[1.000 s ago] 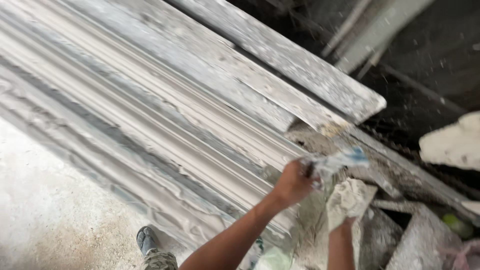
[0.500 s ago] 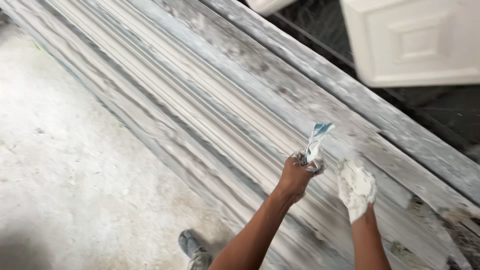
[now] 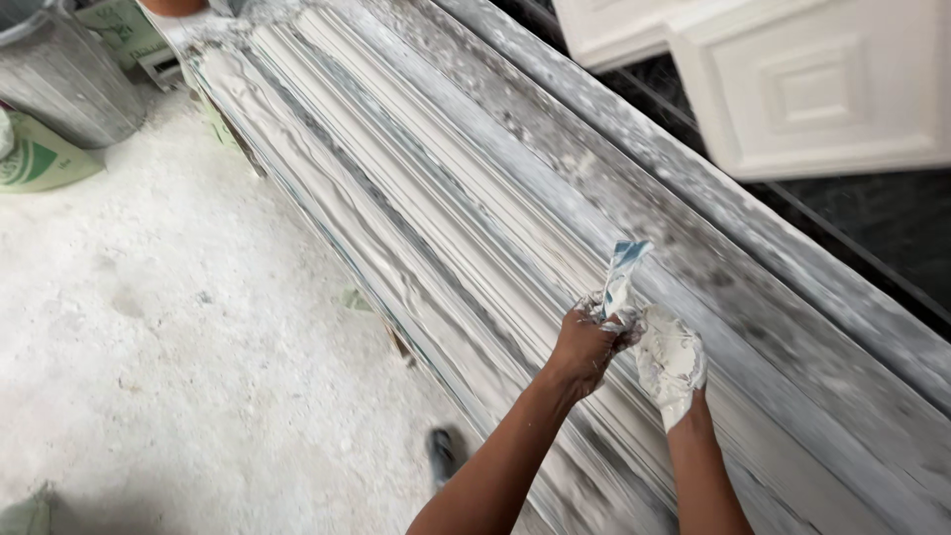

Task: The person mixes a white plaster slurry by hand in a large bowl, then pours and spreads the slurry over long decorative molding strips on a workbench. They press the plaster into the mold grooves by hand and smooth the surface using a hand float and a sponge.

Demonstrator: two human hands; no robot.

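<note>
Two bare hands meet over a long grooved plaster moulding point(image 3: 416, 198) that runs diagonally across the view. Left hand point(image 3: 584, 342) is closed round the base of a thin blue-and-white scraper point(image 3: 624, 277), blade pointing up, tip well clear of the fist. Right hand point(image 3: 672, 362) — caked in white plaster — is cupped and touching the left at the scraper's base; can't tell if its fingers grip anything. White powdery floor point(image 3: 149, 347) lies to the left w/ a grey metal bucket point(image 3: 64, 74) at top left. White panelled slab point(image 3: 832, 89) sits top right.
</note>
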